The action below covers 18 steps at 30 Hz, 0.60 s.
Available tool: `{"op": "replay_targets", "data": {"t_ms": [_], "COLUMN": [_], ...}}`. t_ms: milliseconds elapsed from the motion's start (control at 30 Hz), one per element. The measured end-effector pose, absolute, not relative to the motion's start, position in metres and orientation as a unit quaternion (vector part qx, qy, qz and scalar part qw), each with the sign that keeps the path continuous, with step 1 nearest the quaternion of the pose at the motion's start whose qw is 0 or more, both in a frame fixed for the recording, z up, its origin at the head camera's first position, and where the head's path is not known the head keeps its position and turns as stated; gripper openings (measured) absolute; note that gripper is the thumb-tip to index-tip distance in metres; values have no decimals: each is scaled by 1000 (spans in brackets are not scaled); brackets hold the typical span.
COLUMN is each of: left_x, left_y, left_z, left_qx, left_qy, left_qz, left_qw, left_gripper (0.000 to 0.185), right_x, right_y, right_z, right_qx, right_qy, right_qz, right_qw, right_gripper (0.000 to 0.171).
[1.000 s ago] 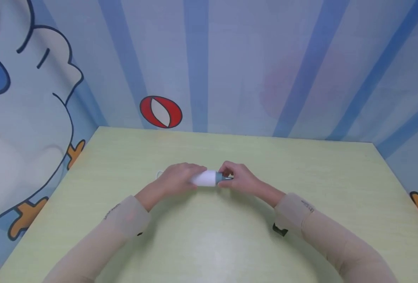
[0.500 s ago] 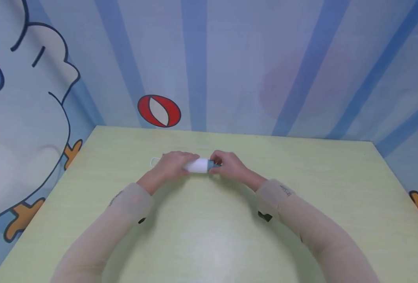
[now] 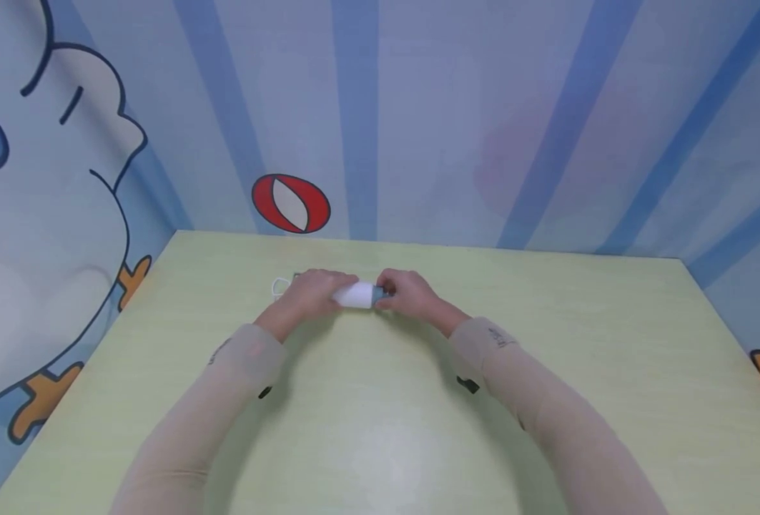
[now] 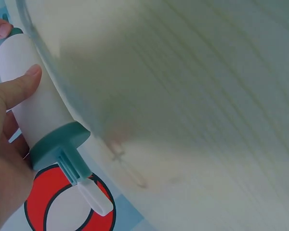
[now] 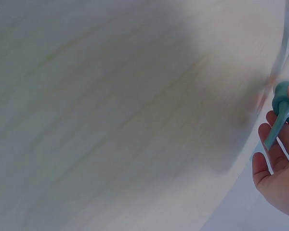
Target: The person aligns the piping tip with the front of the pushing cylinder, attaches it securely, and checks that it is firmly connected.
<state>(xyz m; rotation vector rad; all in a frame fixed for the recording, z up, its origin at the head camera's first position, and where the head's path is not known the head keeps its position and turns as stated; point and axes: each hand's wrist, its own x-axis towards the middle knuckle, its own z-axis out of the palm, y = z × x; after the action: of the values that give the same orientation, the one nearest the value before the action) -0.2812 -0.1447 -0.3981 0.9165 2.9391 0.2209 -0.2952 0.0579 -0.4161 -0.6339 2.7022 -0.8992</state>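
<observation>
A white tube with teal ends (image 3: 357,295) lies sideways between both hands. My left hand (image 3: 311,293) grips its white body, thumb along one side in the left wrist view. At the left end is a wide teal collar (image 4: 62,143), with a short slotted teal stem and a white loop (image 4: 97,198) extending from it. My right hand (image 3: 409,294) pinches the teal cap (image 5: 281,103) at the opposite end. From that cap a thin teal stem (image 5: 277,129) sticks out past the thumb. Part of the body is hidden behind the left hand.
The pale yellow-green table (image 3: 367,429) spreads under both arms. Behind it rises a blue striped wall (image 3: 431,129) with a printed red ball (image 3: 291,203); a large cartoon figure (image 3: 38,236) is on the left wall.
Both hands and the tube have moved toward the table's back edge and slightly left. The grip on the tube and the pinch on its cap look the same throughout.
</observation>
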Motion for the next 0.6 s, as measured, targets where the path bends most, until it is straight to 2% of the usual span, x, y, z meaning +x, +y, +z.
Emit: {"op": "replay_targets", "data": {"t_ms": [233, 600], "left_x": [-283, -284], "left_y": [-144, -144], "left_z": [-401, -407], "left_qx": [295, 226], "left_qy": [953, 968], "left_qz": [57, 90], "left_qw": [32, 64], "left_gripper": [50, 60], "right_x": [-299, -299], "right_y": [54, 54], "right_z": [-418, -418], "right_qx": [-218, -226], "right_qy": [925, 929], "right_qz": [-290, -267], "right_qw": [118, 122], "right_gripper": [27, 35]}}
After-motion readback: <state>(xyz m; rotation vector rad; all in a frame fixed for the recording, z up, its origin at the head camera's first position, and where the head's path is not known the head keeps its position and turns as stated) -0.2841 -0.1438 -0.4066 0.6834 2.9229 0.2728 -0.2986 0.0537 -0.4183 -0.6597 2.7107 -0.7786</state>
